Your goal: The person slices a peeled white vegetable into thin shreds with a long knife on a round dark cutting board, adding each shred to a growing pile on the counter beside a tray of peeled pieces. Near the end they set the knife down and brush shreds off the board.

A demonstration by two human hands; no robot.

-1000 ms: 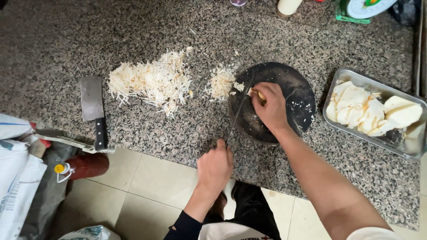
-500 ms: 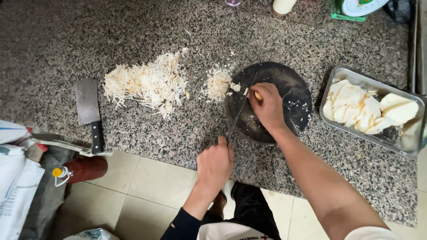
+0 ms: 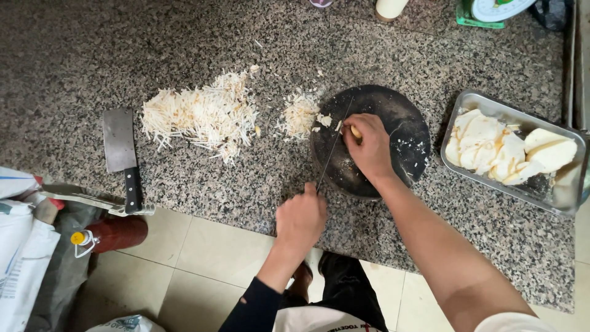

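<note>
**Knife at work on a pale piece, round dark board, speckled tabletop**

The left hand (image 3: pixel 299 220) is closed around the handle of a long thin knife (image 3: pixel 334 147), at the near edge of the granite tabletop (image 3: pixel 92 55). The blade runs up and away from the hand across the left part of the round dark cutting board (image 3: pixel 405 132). Its tip lies near the board's far rim.

The right hand (image 3: pixel 370 147) rests on the board, fingers curled down onto a small yellowish-white piece (image 3: pixel 355 131). That piece lies on the board's left half, just right of the blade. Only a sliver of it shows under the fingers. Whether blade and piece touch cannot be told.

A few pale chips (image 3: pixel 326 120) sit at the board's left rim. Just left of the board lies a small heap of fine pale shreds (image 3: pixel 298 115). A larger heap of shreds (image 3: pixel 200 115) lies further left, apart from the small one.

A cleaver (image 3: pixel 120 150) with a black handle lies flat near the tabletop's left front edge, well away from both hands. To the right of the board, a metal tray (image 3: pixel 467 101) holds large pale slabs (image 3: pixel 491 147). The tray stands near the board, not touching it.
</note>
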